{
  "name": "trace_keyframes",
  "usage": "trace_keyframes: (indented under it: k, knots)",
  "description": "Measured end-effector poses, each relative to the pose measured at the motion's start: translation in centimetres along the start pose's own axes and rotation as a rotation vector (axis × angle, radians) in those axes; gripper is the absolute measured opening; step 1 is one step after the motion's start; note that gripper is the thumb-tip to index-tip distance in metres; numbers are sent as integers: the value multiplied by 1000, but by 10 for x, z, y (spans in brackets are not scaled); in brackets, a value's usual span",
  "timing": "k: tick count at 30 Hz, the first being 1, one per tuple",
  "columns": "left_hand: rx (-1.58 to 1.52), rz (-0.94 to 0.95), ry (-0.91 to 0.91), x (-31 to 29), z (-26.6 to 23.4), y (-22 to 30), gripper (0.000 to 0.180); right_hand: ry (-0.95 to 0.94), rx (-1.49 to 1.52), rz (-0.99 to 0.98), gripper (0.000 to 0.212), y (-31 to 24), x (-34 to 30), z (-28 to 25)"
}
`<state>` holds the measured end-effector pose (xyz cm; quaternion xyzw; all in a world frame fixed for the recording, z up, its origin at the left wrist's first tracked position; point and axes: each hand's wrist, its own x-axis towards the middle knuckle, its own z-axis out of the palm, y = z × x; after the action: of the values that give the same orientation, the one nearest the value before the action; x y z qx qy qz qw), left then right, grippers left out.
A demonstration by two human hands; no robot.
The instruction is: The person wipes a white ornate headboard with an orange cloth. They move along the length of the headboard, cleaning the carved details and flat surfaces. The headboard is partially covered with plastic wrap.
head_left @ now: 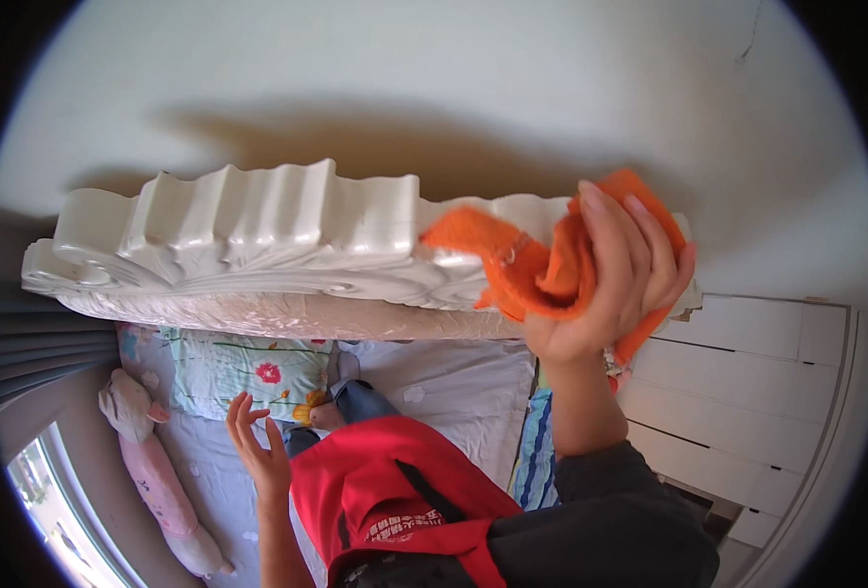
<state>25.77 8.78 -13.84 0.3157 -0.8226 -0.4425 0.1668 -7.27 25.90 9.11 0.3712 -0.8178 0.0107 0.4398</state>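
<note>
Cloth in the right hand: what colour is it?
The cloth is orange; it shows best in the head view.

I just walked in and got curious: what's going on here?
A person on a bed grips an orange cloth in the right hand, at the right part of a glossy white carved headboard. The left hand is raised, open and empty. A floral pillow and plush toy lie on the bed.

The right hand [618,269] is raised near 3 o'clock, fingers curled in a grip, its bent elbow towards 4. At 8 o'clock, the left hand [265,461] points loosely spread fingers towards 11
</note>
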Motion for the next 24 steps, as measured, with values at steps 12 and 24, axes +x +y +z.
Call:
trace_keyframes:
  k: [12, 24]
  knots:
    - [-32, 8, 3, -4, 1, 9, 46, 264, 411, 91, 23, -14, 12, 4]
    - [-19, 20, 1, -15, 3, 4, 48, -294, 282, -116, 29, -40, 45, -22]
